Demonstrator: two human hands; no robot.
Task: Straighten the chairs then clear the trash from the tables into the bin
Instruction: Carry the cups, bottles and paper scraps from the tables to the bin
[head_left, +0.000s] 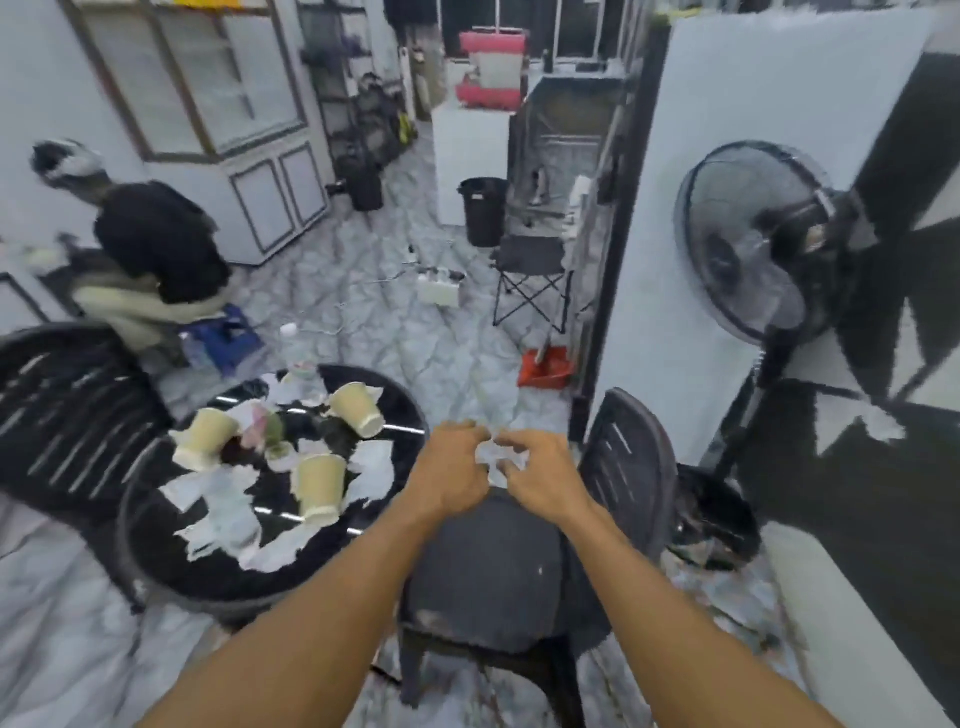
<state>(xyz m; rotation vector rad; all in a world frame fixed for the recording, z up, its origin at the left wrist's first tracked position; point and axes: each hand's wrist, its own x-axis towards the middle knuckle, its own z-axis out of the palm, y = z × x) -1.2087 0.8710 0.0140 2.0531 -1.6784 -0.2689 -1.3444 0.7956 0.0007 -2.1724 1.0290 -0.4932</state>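
In the head view, you are holding both hands out in front of you, close together. Your left hand and right hand are both pinching one crumpled white paper scrap between curled fingertips, above the seat of a dark plastic chair. Left of your left hand, the round black table is carrying three pale paper cups, tipped over among torn white paper pieces. Right of your right hand, past the chair's back, a dark round bin is sitting low on the floor with litter in it. Far beyond both hands, another black bin is standing on the marbled floor. A standing fan is rising up and to the right of your right hand.
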